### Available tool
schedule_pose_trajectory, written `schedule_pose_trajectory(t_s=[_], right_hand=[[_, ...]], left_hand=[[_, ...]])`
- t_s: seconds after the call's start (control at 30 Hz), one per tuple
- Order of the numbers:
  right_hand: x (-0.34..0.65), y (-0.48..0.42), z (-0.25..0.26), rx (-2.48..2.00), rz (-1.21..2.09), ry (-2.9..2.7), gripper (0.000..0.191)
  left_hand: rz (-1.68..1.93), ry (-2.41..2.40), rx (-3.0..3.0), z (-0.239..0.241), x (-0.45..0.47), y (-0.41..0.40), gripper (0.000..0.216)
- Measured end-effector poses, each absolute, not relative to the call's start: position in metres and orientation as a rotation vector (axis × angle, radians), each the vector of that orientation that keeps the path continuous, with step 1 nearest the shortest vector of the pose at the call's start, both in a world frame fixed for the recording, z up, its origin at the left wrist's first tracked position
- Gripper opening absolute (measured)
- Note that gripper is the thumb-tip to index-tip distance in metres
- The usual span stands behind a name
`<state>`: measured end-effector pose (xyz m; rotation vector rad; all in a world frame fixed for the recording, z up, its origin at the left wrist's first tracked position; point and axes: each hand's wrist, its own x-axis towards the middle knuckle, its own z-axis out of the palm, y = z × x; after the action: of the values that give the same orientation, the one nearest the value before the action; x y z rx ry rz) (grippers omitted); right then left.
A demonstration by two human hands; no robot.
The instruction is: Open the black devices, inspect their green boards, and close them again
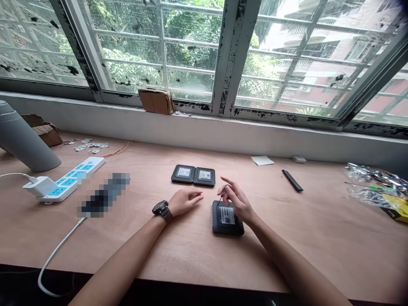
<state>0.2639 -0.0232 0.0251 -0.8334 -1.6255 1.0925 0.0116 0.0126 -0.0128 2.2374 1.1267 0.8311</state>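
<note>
Dark wire-thin pin (pixel 221 195) is sitting pinched between the thumb and forefinger of the right hand (pixel 238 202), with the other fingers curling loosely above it. Its long axis is tilting off upright, and its lower end is pointing down at the black rounded-corner device (pixel 227 222), though whether it is touching cannot be told at this size. That device is lying flat on the plywood table (pixel 197 255) directly under the right hand, its white barcode label (pixel 227 215) facing up and its longer side running roughly away from the person.

Just beside it, the left hand (pixel 185 202) is staying open and palm-down, gripping nothing, its fingertips reaching toward the right hand. A black wristwatch (pixel 161 210) is circling that wrist.

Farther away, two matching black devices (pixel 193 175) are lying side by side, labels up. To the left, a blue-and-white power strip (pixel 72 178) is carrying a white plug-in charger (pixel 40 187), and a blurred object (pixel 105 195) is lying nearby. Small foil pieces (pixel 89 146) are scattered near the wall. On the right, a black stick (pixel 292 180) is lying near a crumpled plastic bag (pixel 372 187).
</note>
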Motion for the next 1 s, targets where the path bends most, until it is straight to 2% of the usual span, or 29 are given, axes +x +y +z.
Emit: schedule_pose_trajectory(t_s=[0.13,0.23,0.3,0.33,0.4,0.5,0.57,0.83,1.0], right_hand=[[0.281,-0.023,0.032,-0.859,0.918,-1.648,0.03],[0.313,-0.019,0.038,-1.012,0.499,-1.637,0.028],[0.338,-0.014,0.034,-1.138,0.231,-1.854,0.028],[0.35,-0.012,0.029,-1.181,0.139,-1.976,0.028],[0.37,-0.009,0.015,-1.253,0.018,-2.128,0.026],[0.383,-0.008,-0.003,-1.328,0.028,-2.228,0.026],[0.38,-0.011,-0.005,-1.351,0.053,-2.228,0.027],[0.339,-0.038,0.008,-1.427,0.417,-2.217,0.029],[0.336,-0.049,0.005,-1.507,0.454,-2.1,0.028]], left_hand=[[0.83,1.13,2.253,-0.013,0.011,0.012,0.038],[0.823,1.125,2.264,-0.011,0.011,0.011,0.039],[0.809,1.107,2.292,-0.01,0.014,0.009,0.041],[0.797,1.081,2.314,-0.009,0.016,0.007,0.046],[0.753,0.979,2.372,-0.008,0.025,0.001,0.071],[0.669,0.814,2.466,-0.01,0.042,-0.012,0.112],[0.627,0.782,2.528,-0.012,0.052,-0.02,0.122],[0.554,0.854,2.627,-0.011,0.063,-0.031,0.119],[0.542,0.882,2.62,-0.011,0.065,-0.032,0.125]])
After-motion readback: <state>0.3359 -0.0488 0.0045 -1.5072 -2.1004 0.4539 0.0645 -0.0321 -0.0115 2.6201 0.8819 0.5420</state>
